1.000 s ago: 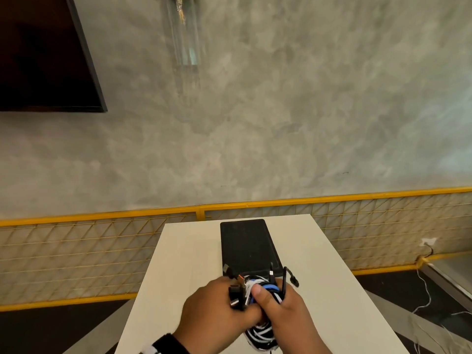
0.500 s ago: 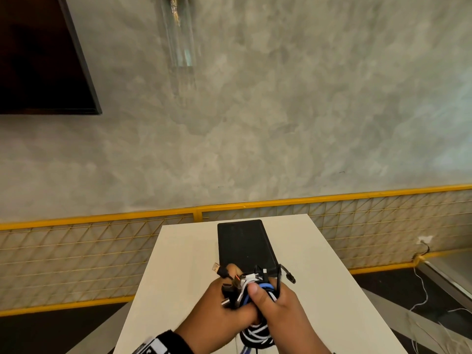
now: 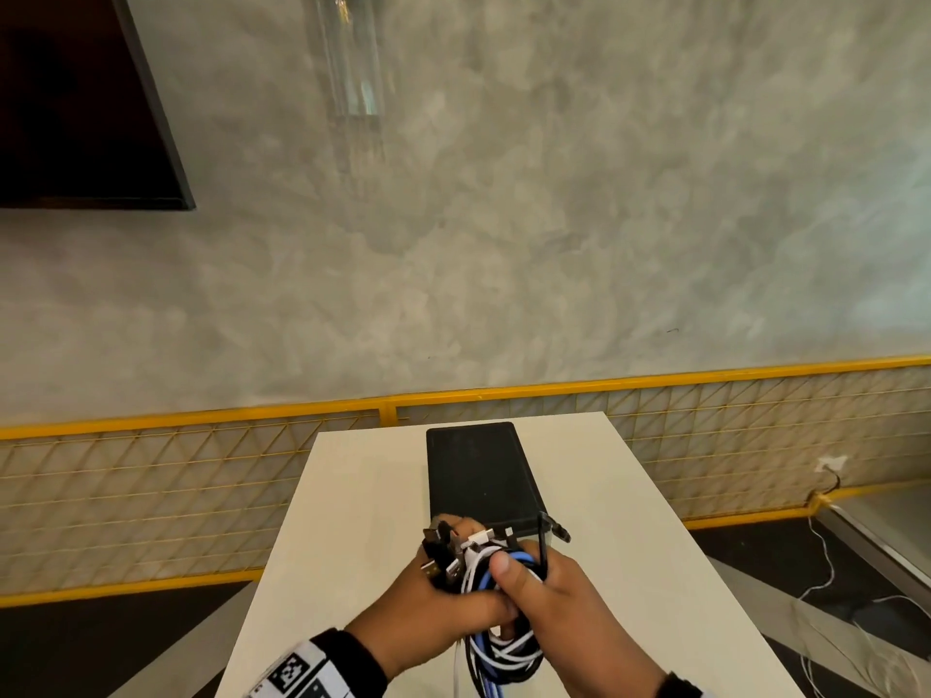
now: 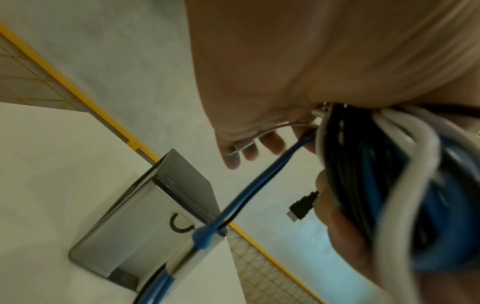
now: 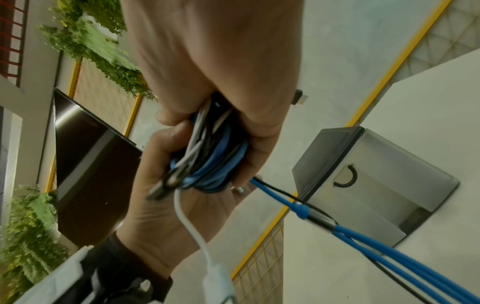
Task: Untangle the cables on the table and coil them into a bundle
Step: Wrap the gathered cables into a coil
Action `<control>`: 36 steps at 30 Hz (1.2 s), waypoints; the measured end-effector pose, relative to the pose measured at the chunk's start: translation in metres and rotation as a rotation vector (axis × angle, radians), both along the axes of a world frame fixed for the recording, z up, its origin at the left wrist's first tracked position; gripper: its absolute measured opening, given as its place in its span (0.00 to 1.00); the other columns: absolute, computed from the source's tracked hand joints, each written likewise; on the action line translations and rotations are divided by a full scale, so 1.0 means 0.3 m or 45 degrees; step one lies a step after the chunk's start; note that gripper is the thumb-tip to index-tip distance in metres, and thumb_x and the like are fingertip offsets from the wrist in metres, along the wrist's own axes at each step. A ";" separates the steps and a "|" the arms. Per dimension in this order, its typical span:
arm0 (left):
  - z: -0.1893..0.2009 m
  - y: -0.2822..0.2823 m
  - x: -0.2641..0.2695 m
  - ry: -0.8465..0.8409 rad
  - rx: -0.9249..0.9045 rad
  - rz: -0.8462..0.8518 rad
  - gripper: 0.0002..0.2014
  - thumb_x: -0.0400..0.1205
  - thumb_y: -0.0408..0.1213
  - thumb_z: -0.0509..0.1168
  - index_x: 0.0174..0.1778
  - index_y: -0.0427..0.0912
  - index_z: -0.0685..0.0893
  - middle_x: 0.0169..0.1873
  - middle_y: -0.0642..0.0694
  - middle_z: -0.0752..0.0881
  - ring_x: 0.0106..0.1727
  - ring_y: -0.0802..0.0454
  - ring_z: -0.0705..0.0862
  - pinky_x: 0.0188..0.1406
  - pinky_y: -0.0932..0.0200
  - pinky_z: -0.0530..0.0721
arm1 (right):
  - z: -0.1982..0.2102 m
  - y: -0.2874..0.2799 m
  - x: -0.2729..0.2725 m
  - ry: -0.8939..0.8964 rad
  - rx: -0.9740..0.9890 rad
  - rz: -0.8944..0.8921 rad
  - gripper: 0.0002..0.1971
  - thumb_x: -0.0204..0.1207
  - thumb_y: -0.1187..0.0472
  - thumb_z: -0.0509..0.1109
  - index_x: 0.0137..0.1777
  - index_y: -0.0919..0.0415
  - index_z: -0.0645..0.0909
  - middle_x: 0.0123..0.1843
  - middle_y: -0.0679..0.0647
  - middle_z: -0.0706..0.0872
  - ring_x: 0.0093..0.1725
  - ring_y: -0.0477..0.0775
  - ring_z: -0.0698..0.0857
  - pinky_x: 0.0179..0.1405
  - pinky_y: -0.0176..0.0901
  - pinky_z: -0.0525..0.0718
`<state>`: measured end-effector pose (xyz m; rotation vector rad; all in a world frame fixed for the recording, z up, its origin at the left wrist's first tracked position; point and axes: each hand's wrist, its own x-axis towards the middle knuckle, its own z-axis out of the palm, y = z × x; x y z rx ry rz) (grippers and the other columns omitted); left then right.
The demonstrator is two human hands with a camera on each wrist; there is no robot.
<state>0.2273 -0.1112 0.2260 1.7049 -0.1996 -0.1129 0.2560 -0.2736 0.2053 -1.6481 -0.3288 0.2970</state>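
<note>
A bundle of coiled cables (image 3: pixel 481 571), white, black and blue, is held in both hands just above the white table (image 3: pixel 352 521). My left hand (image 3: pixel 443 581) grips the bundle's left side, where several plug ends stick up past its fingers. My right hand (image 3: pixel 534 581) grips the right side, thumb pressed on top of the blue strands. Loose loops (image 3: pixel 504 657) hang below the hands. In the right wrist view the bundle (image 5: pixel 213 156) sits between both palms, a white lead (image 5: pixel 192 226) dangles, and blue strands (image 5: pixel 389 246) trail off. A black plug (image 4: pixel 301 207) pokes out.
A dark-topped metal box (image 3: pixel 478 476) with a small handle (image 5: pixel 346 176) stands on the table just beyond the hands. Past the table's far edge runs a yellow-railed mesh fence (image 3: pixel 151 496) and a grey wall. White wires (image 3: pixel 826 571) lie on the floor at right.
Both hands have carried the bundle slightly up and away, toward the box. The left fingers have shifted round the plug ends. The hold on the cables is unchanged.
</note>
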 end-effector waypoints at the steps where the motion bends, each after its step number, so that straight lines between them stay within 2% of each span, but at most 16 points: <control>1: -0.003 -0.006 0.003 -0.008 -0.007 0.008 0.12 0.71 0.27 0.75 0.47 0.42 0.84 0.42 0.40 0.87 0.47 0.46 0.88 0.54 0.40 0.86 | 0.003 0.004 -0.003 -0.002 0.002 -0.029 0.20 0.65 0.40 0.70 0.49 0.52 0.88 0.40 0.51 0.93 0.40 0.51 0.91 0.41 0.41 0.87; 3: -0.003 -0.021 0.001 -0.024 -0.004 -0.012 0.13 0.74 0.24 0.72 0.46 0.47 0.88 0.41 0.43 0.89 0.46 0.48 0.89 0.50 0.50 0.87 | 0.009 0.006 -0.010 -0.014 0.006 -0.060 0.18 0.68 0.41 0.71 0.52 0.51 0.88 0.44 0.51 0.94 0.44 0.52 0.92 0.46 0.44 0.90; 5: -0.002 -0.029 0.005 -0.069 0.026 0.035 0.16 0.75 0.23 0.69 0.46 0.50 0.90 0.41 0.46 0.91 0.46 0.50 0.90 0.49 0.56 0.85 | 0.018 0.007 -0.016 -0.031 0.017 -0.078 0.11 0.76 0.46 0.71 0.53 0.49 0.88 0.47 0.48 0.94 0.48 0.47 0.91 0.51 0.44 0.89; 8: -0.016 -0.041 0.010 -0.092 0.034 0.163 0.14 0.76 0.27 0.68 0.49 0.50 0.91 0.44 0.43 0.93 0.50 0.47 0.91 0.53 0.52 0.88 | 0.034 0.011 -0.018 -0.063 0.008 -0.092 0.07 0.80 0.51 0.68 0.52 0.49 0.87 0.47 0.46 0.93 0.48 0.45 0.91 0.53 0.43 0.87; 11: -0.016 -0.050 0.009 -0.071 -0.086 0.234 0.13 0.80 0.28 0.68 0.57 0.47 0.89 0.52 0.42 0.93 0.56 0.45 0.91 0.59 0.49 0.88 | 0.071 0.018 -0.013 -0.080 -0.006 -0.035 0.11 0.83 0.50 0.65 0.52 0.51 0.87 0.49 0.50 0.93 0.52 0.49 0.90 0.53 0.42 0.87; 13: -0.018 -0.052 0.010 -0.033 -0.209 0.246 0.15 0.81 0.26 0.68 0.61 0.43 0.88 0.56 0.39 0.91 0.60 0.43 0.90 0.62 0.48 0.87 | 0.070 0.023 0.012 -0.103 -0.040 0.019 0.16 0.84 0.46 0.61 0.55 0.52 0.87 0.54 0.56 0.91 0.57 0.54 0.89 0.59 0.47 0.87; 14: -0.021 -0.052 0.014 -0.003 -0.266 0.259 0.15 0.81 0.25 0.68 0.62 0.42 0.87 0.57 0.38 0.91 0.61 0.42 0.89 0.62 0.47 0.86 | 0.075 0.030 0.019 -0.079 -0.058 0.017 0.19 0.82 0.40 0.60 0.58 0.50 0.86 0.58 0.59 0.89 0.60 0.55 0.87 0.63 0.52 0.86; 16: -0.031 -0.055 0.016 0.057 -0.339 0.292 0.15 0.81 0.25 0.67 0.62 0.42 0.87 0.56 0.38 0.92 0.60 0.41 0.90 0.60 0.46 0.86 | 0.065 0.037 0.030 0.033 -0.083 0.007 0.28 0.72 0.25 0.58 0.63 0.40 0.82 0.67 0.58 0.82 0.67 0.54 0.82 0.69 0.59 0.81; 17: -0.032 -0.054 0.017 0.074 -0.359 0.318 0.14 0.82 0.25 0.67 0.59 0.43 0.88 0.54 0.39 0.92 0.58 0.41 0.90 0.58 0.47 0.87 | 0.067 0.039 0.031 0.092 -0.072 0.010 0.30 0.69 0.22 0.57 0.64 0.36 0.80 0.69 0.56 0.80 0.69 0.53 0.81 0.70 0.60 0.80; 19: -0.029 -0.049 0.019 0.092 -0.380 0.394 0.12 0.82 0.24 0.66 0.54 0.44 0.90 0.48 0.41 0.94 0.53 0.44 0.92 0.52 0.52 0.88 | 0.077 0.029 0.015 0.162 -0.012 -0.001 0.25 0.73 0.25 0.56 0.61 0.35 0.81 0.66 0.51 0.84 0.65 0.47 0.84 0.63 0.52 0.84; 21: -0.020 -0.034 0.027 0.101 -0.421 0.487 0.11 0.82 0.25 0.67 0.50 0.44 0.90 0.44 0.44 0.94 0.49 0.47 0.93 0.50 0.53 0.88 | 0.085 0.005 -0.011 0.260 0.043 -0.008 0.23 0.77 0.30 0.53 0.58 0.38 0.83 0.58 0.44 0.90 0.57 0.42 0.88 0.48 0.42 0.86; 24: -0.008 -0.005 0.048 0.088 -0.466 0.610 0.09 0.81 0.26 0.68 0.48 0.44 0.89 0.39 0.47 0.94 0.44 0.50 0.93 0.51 0.49 0.87 | 0.029 -0.045 -0.021 0.487 0.050 -0.091 0.40 0.63 0.22 0.53 0.60 0.52 0.83 0.50 0.51 0.88 0.50 0.52 0.86 0.46 0.48 0.80; 27: 0.001 0.014 0.074 0.079 -0.555 0.753 0.07 0.80 0.27 0.70 0.47 0.43 0.90 0.40 0.46 0.94 0.47 0.46 0.92 0.55 0.45 0.87 | -0.042 -0.060 -0.049 0.876 0.089 0.124 0.48 0.58 0.18 0.55 0.55 0.62 0.84 0.44 0.60 0.87 0.45 0.60 0.87 0.41 0.48 0.80; 31: -0.001 -0.008 0.090 0.052 -0.603 0.819 0.06 0.79 0.28 0.71 0.47 0.42 0.90 0.40 0.46 0.95 0.47 0.47 0.93 0.53 0.48 0.89 | -0.108 0.008 -0.099 1.244 0.283 0.425 0.53 0.57 0.17 0.57 0.63 0.66 0.80 0.54 0.62 0.88 0.56 0.63 0.83 0.50 0.54 0.80; 34: -0.019 -0.042 0.077 0.037 -0.600 0.810 0.07 0.79 0.28 0.71 0.51 0.39 0.89 0.42 0.45 0.95 0.47 0.48 0.93 0.45 0.54 0.90 | -0.109 0.061 -0.096 1.370 0.498 0.425 0.60 0.55 0.16 0.60 0.71 0.68 0.73 0.63 0.64 0.83 0.60 0.63 0.77 0.57 0.56 0.78; 36: -0.024 -0.052 0.068 0.048 -0.600 0.788 0.07 0.80 0.26 0.70 0.50 0.40 0.89 0.41 0.45 0.95 0.45 0.49 0.93 0.43 0.54 0.91 | -0.110 0.074 -0.088 1.352 0.612 0.314 0.58 0.53 0.16 0.63 0.69 0.66 0.76 0.66 0.64 0.81 0.62 0.60 0.76 0.57 0.56 0.75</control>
